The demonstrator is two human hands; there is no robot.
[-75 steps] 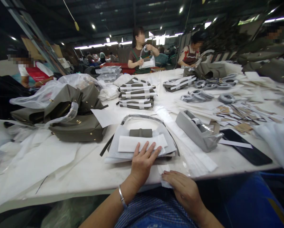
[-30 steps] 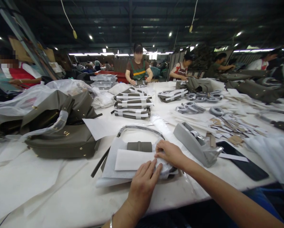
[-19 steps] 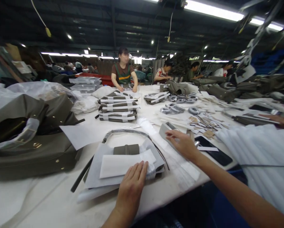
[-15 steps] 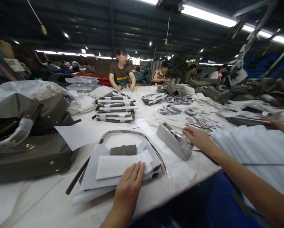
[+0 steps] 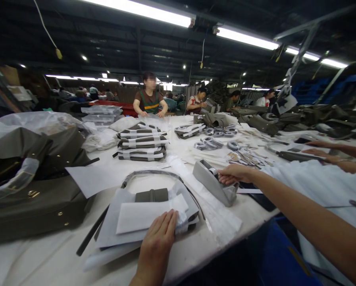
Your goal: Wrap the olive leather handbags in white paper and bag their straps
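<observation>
Right hand [image 5: 239, 174] has been moved to tape dispenser [image 5: 207, 185], fingers curled, pinch indiscernible; foam sheet [image 5: 137, 217] is pressed by left hand [image 5: 157, 243] alone, fingers together.

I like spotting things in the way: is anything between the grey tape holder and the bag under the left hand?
Yes: a white strip of sheeting lies on the table between the tape dispenser and the bag. It looks low and flat. Nothing visible separates the right hand from the tape dispenser.

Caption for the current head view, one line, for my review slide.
Cluttered worktable: left hand on a white pad over an olive bag, right hand at a gray tape dispenser.
</observation>
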